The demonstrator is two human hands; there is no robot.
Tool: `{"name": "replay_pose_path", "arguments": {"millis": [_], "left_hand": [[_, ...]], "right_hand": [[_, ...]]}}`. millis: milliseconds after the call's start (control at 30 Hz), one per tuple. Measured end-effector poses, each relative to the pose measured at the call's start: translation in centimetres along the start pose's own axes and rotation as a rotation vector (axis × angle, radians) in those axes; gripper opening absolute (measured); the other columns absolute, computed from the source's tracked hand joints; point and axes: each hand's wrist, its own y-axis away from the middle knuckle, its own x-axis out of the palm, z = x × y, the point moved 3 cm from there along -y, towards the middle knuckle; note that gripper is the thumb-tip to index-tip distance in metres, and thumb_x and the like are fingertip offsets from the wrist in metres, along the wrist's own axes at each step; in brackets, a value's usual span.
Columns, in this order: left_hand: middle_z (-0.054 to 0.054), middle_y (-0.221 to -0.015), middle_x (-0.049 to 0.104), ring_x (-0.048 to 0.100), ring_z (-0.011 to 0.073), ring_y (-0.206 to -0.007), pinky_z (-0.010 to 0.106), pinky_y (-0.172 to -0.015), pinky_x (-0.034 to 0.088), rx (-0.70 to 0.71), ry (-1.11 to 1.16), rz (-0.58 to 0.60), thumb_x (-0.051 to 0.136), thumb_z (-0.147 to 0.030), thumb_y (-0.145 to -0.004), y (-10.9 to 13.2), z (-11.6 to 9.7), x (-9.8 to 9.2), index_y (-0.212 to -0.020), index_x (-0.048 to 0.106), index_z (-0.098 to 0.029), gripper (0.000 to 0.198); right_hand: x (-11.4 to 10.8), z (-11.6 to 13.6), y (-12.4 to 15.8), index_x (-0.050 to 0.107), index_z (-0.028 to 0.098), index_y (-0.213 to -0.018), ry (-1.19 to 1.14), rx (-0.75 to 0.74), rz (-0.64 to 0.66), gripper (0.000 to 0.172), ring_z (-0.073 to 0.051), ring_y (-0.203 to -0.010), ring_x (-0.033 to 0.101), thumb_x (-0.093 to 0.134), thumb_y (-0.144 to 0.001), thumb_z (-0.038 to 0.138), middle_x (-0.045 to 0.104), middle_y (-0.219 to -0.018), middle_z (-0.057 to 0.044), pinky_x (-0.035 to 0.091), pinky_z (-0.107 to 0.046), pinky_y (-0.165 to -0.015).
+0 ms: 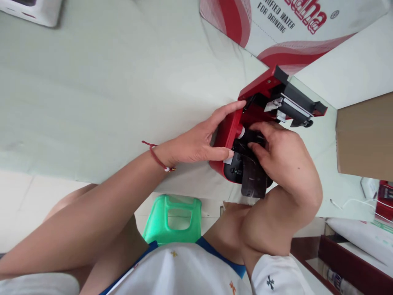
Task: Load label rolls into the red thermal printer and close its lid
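A red and black machine [225, 130], which looks like a label printer, rests on the covered table with its lid [259, 84] raised. My left hand [201, 141] steadies its left side, thumb on the near rim and forefinger up by the lid hinge. Inside the body, my right hand [284, 157] has its thumb and fingers on a dark ribbon roll, partly hidden by the hand. A loose strip of shiny dark ribbon [254, 178] hangs over the machine's front edge. Beside the fingers shows a red and white spool end [241, 132]. A black roller assembly [293, 108] sits under the lid.
Behind the machine stands a white and red water carton [276, 30]. A brown cardboard box [365, 135] is at the right, with white cables [353, 201] near it. A white device [33, 12] sits at the far left. Below the table edge is a green stool [172, 219].
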Motion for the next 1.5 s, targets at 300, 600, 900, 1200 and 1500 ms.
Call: {"name": "replay_pose_path", "arguments": {"millis": [300,600,900,1200,1500], "left_hand": [[-0.005,-0.19,0.042,0.031,0.0488,-0.18,0.07,-0.147,0.035,0.038,0.071,0.031,0.091,-0.059,-0.091,-0.2,0.2,-0.1,-0.177,0.041,-0.051,0.099],[-0.003,-0.19,0.04,0.046,0.0535,-0.169,0.077,-0.139,0.042,0.062,0.064,0.013,0.092,-0.064,-0.084,-0.2,1.1,-0.4,-0.177,0.041,-0.052,0.106],[-0.004,-0.187,0.045,0.049,0.0525,-0.163,0.076,-0.135,0.045,0.058,0.108,-0.027,0.092,-0.058,-0.081,-0.4,0.8,-0.2,-0.173,0.048,-0.049,0.103],[-0.004,-0.181,0.053,0.054,0.05,-0.16,0.07,-0.129,0.055,0.061,0.066,-0.018,0.091,-0.064,-0.081,-0.5,1.3,-0.4,-0.174,0.046,-0.052,0.104],[-0.004,-0.188,0.045,0.037,0.0484,-0.177,0.069,-0.143,0.041,0.05,0.057,0.009,0.085,-0.061,-0.093,-0.2,0.5,0.0,-0.176,0.041,-0.05,0.095]], "right_hand": [[-3.4,-6.3,7.6,0.077,0.036,-0.138,-0.393,-0.039,-0.212,0.032,-0.021,-0.053,0.057,0.072,-0.107,0.043,0.065,-0.07,0.003,0.051,-0.038,-0.056],[2.1,-15.7,5.5,0.078,0.023,-0.124,-0.224,0.422,0.096,0.036,-0.026,-0.069,0.065,0.066,-0.092,0.036,0.073,-0.076,-0.002,0.05,-0.039,-0.067],[2.3,-15.3,4.5,0.083,0.024,-0.137,-0.346,0.522,-0.148,0.049,-0.022,-0.058,0.05,0.072,-0.093,0.042,0.05,-0.061,0.006,0.047,-0.04,-0.069],[4.6,-13.2,1.4,0.085,0.021,-0.133,-0.103,0.332,0.008,0.043,-0.034,-0.105,0.079,0.07,-0.093,0.025,0.086,-0.117,-0.014,0.059,-0.045,-0.091],[-1.2,-11.4,7.7,0.084,0.035,-0.134,-0.513,-0.343,0.122,0.029,-0.022,-0.08,0.081,0.076,-0.106,0.04,0.087,-0.111,-0.002,0.066,-0.034,-0.071]]}}
